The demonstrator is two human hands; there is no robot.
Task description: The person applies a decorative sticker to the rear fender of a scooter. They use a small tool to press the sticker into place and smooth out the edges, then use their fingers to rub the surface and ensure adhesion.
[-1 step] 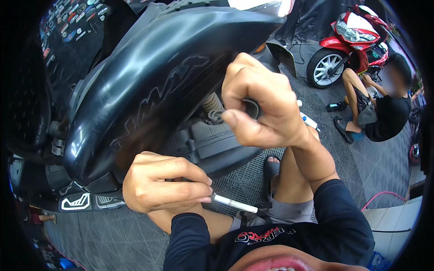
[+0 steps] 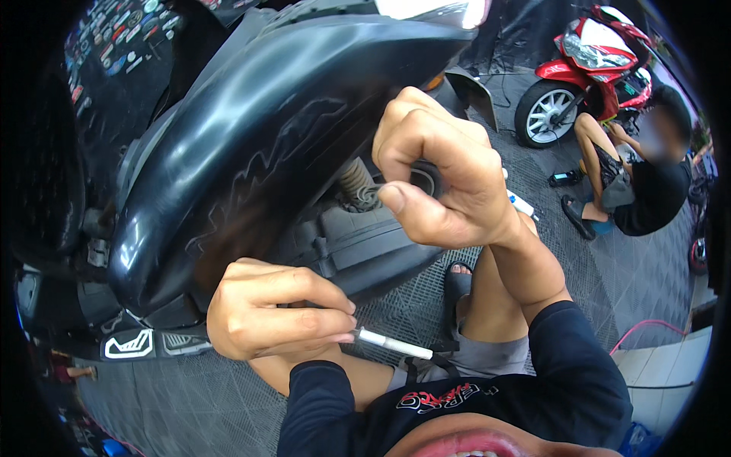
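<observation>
My left hand [image 2: 278, 311] is closed, its fingers and thumb pinched on a slim white pen-like stick [image 2: 396, 343] with a clear end near the fingertips. The stick points down and to the right, over my lap. Higher and to the right, my right hand [image 2: 445, 171] is closed, index finger curled toward the thumb; anything held there is hidden or too small to name. Behind both hands rises the glossy black side panel [image 2: 228, 137] of a scooter, with outlined raised lettering along it. My left hand is beside its lower edge; whether it touches cannot be told.
Below the panel show a coil spring [image 2: 354, 183] and a dark engine cover [image 2: 365, 240]. A person [image 2: 651, 190] squats at right by a red and white scooter [image 2: 567, 84]. Grey patterned floor tiles [image 2: 183, 404] lie underneath. A pink hose [image 2: 647, 324] runs at far right.
</observation>
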